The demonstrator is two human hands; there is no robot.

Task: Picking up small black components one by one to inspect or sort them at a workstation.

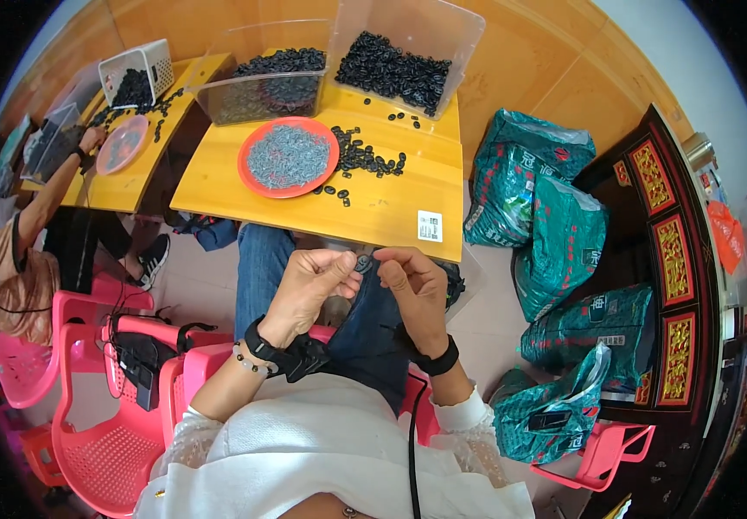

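Observation:
Just off the table's near edge, above my lap, my left hand pinches a small dark oval piece between thumb and fingers. Close beside it on the right, my right hand has its thumb and forefinger drawn together by the piece. Whatever is in that pinch is too small to make out. Beyond my hands, an orange-red plate is heaped with thin grey metal pieces, perhaps screws or pins. Loose black oval pieces lie scattered to the right of the plate.
A clear bin and a tilted clear tub hold more black pieces at the back of the yellow table. Green bags stand on the right. A co-worker's hand works at the left table, near pink chairs.

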